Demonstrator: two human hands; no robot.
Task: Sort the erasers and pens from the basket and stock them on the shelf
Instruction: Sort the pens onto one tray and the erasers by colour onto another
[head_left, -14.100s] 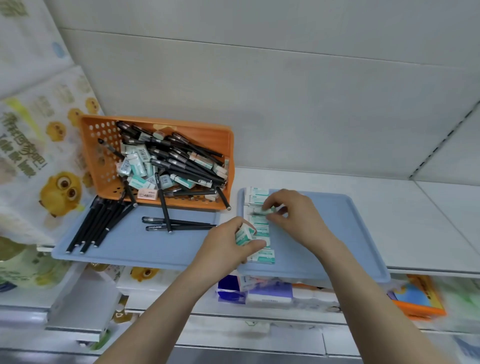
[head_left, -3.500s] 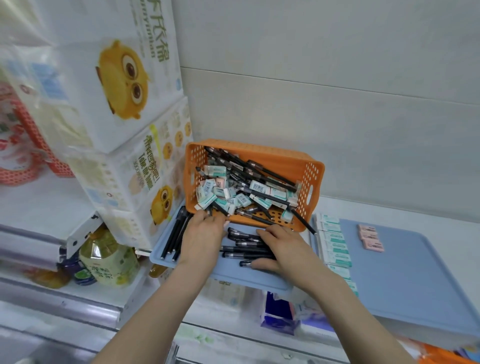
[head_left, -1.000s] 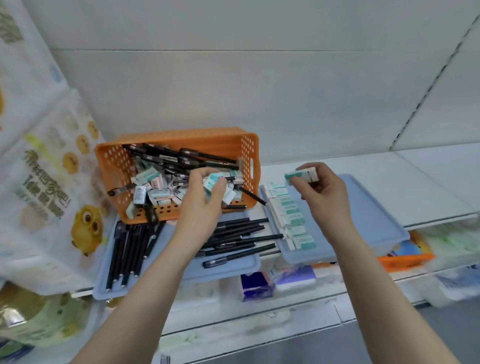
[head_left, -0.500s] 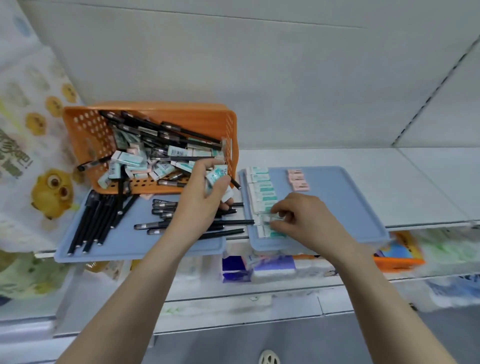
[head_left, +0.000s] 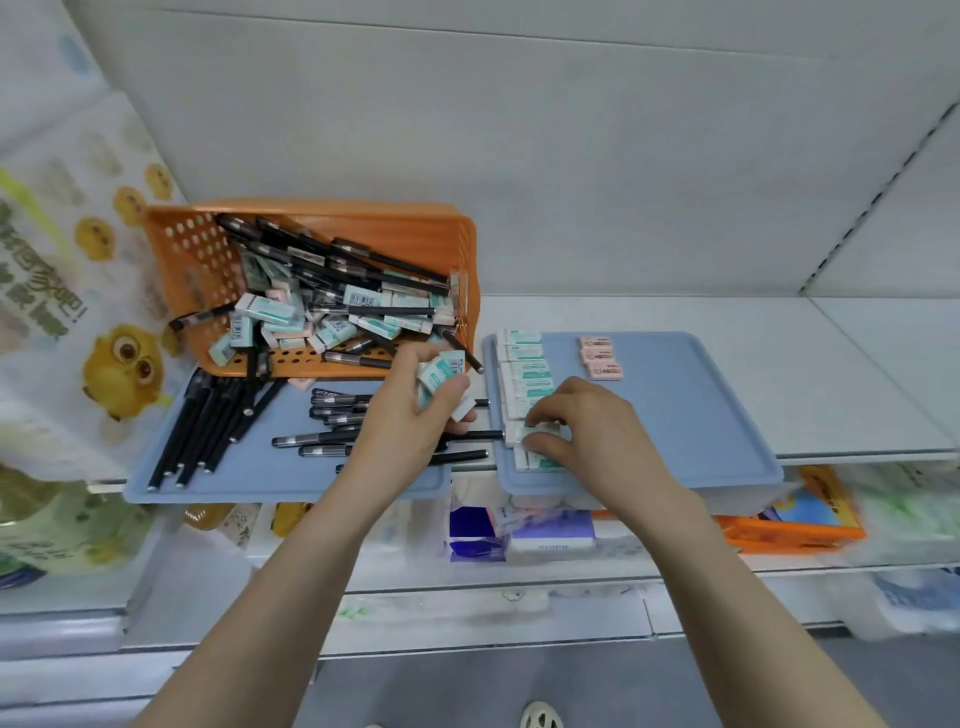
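Nearest the camera: pinching a green-sleeved eraser (head_left: 521, 435) between thumb and fingertips of the right hand (head_left: 587, 431), pressing it into place at the near end of the eraser column (head_left: 524, 374) along the left edge of the right-hand blue tray (head_left: 701, 415). Just beside it, gripping a clutch of green erasers (head_left: 441, 374) in the curled left hand (head_left: 410, 415), held above the loose pens (head_left: 332, 415) on the left-hand blue tray (head_left: 270, 473) and, by the look of it, ready to feed the column.

Farther left on that tray, laid side by side in a slanted row, a batch of black pens (head_left: 208, 421); toward the middle, lying crosswise and not yet squared up, the loose ones. Near the far end of the right-hand tray, well apart from the green column, three pink erasers (head_left: 600, 357) in a short row of their own.

Beyond, seemingly tipped toward the camera with its front edge at the far side of the left-hand tray, the orange basket (head_left: 197, 260), heaped with a tangle of pens and erasers (head_left: 332, 306).

Judged from this: sorting well begun, far from finished. Both kinds started on their trays on the white shelf (head_left: 805, 364), a large share of the stock left in the basket, loose pens to be straightened, and bare tray enough to take the rest.
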